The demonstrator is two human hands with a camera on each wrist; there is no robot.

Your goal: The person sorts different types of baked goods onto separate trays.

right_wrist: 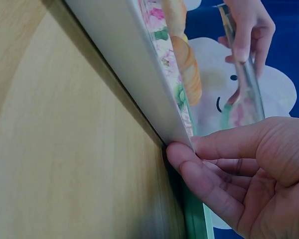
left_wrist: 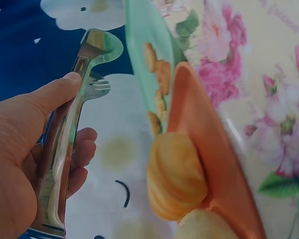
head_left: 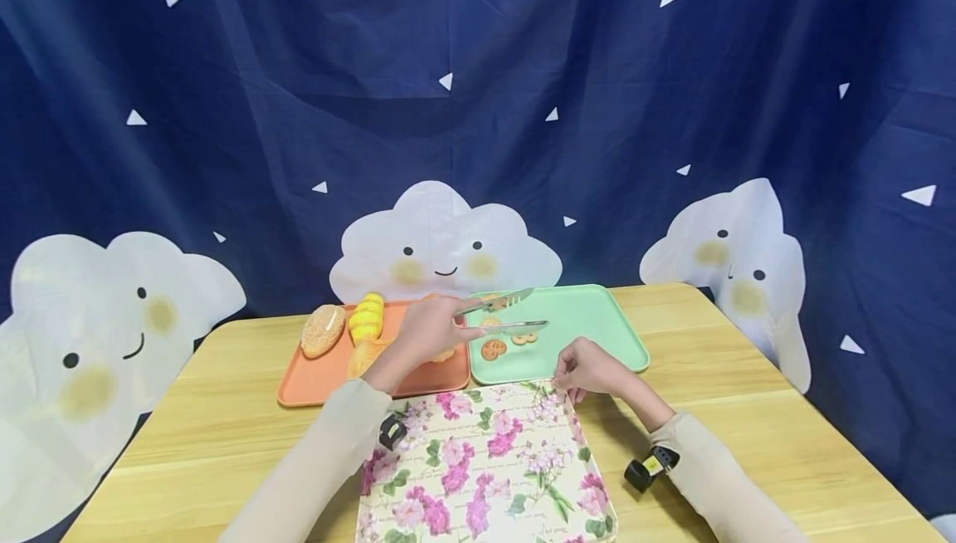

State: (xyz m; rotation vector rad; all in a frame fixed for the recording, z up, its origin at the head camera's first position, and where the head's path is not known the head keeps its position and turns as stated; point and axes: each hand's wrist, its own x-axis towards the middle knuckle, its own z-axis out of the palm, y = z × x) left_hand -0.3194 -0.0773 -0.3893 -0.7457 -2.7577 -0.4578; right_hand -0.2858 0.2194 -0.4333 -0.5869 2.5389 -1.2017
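Note:
My left hand (head_left: 429, 329) grips a pair of metal serving tongs (left_wrist: 65, 144), thumb along one arm and fingers curled round the other. The tongs' ends, one flat and one fork-shaped, stand apart over several toy cookies (head_left: 494, 349) on the left side of the green tray (head_left: 590, 323). Thumb and fingertips of my right hand (head_left: 593, 367) pinch the far right corner of the floral tray (head_left: 457, 476), as the right wrist view shows. That tray carries no food and lies nearest to me, its far edge beside the green tray's near edge.
An orange tray (head_left: 299, 389) stands at the left, beneath my left forearm. It bears a seeded bread roll (head_left: 323, 331), a yellow striped bread (head_left: 367, 316) and other toy breads, partly hidden by the hand. Behind the wooden table (head_left: 739, 377) hangs a dark blue cloud-print curtain (head_left: 478, 136).

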